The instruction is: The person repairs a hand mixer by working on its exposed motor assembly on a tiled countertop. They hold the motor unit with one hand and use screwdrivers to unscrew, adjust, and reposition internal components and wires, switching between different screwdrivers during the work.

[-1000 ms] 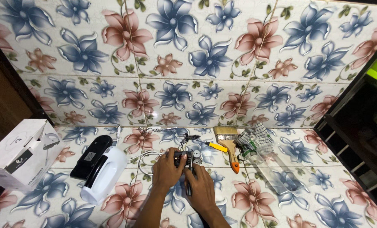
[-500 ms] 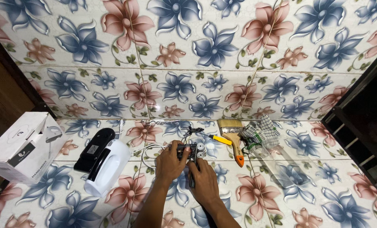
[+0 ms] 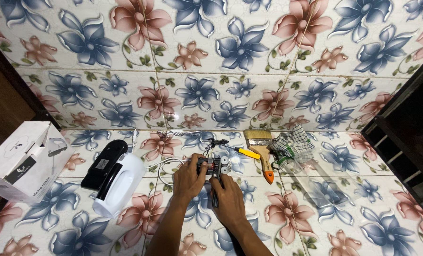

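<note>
Both hands meet just below frame centre on a small motor assembly (image 3: 213, 166): the left hand (image 3: 188, 179) grips its left end, and the right hand (image 3: 229, 201), directly below it, seemingly presses a dark tool (image 3: 215, 194) lengthwise upward into it.

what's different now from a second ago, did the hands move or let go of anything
Little has changed. Both hands stay on the small motor assembly, left hand at its left side, right hand just below it; nothing was let go. The white mixer body, paintbrush and box lie as before.
</note>
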